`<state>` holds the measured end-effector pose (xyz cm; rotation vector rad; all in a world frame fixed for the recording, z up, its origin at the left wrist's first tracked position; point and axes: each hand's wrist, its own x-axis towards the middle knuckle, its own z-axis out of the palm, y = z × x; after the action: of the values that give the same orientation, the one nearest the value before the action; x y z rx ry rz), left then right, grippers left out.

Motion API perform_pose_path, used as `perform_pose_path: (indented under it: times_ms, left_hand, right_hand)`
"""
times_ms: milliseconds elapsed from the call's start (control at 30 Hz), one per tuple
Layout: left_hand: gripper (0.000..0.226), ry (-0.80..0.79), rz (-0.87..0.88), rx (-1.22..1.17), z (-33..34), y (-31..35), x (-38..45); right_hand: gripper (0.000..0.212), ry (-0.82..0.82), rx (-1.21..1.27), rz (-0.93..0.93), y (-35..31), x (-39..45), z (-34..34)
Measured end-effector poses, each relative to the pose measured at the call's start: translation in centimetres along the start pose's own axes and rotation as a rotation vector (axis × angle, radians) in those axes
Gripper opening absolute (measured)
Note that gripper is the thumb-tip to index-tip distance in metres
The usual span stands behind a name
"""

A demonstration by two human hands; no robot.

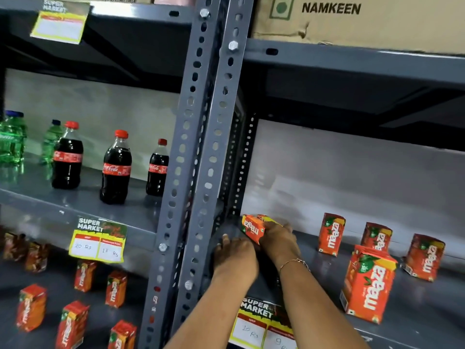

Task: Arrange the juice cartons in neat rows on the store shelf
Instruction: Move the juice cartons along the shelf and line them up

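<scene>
Carton [253, 227] lies tipped on its side in my right hand [279, 239], its long axis nearly level, its printed face toward me, at the back left corner of the grey shelf [427, 306]. My fingers wrap its right end. My left hand [235, 255] rests flat and empty just beside it, near the slotted post [201, 147]. Four more cartons [368, 283] stand upright to the right, scattered. Cola bottles [116, 167] stand in the next bay; a cardboard box [364, 21] sits overhead.
</scene>
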<state>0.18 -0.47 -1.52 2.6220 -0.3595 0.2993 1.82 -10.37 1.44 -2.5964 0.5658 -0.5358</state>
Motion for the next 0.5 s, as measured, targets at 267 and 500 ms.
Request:
perform_pose_path:
  times_ms: [267,500]
  left_hand:
    - [0.046,0.004,0.009,0.002,-0.3,0.1,-0.4]
    - [0.046,0.009,0.003,-0.004,-0.5,0.2,-0.7]
  right_hand:
    - [0.054,0.021,0.010,0.011,1.6,0.6,-0.4]
    - [0.024,0.107,0.220,0.082,1.4,1.6,-0.9]
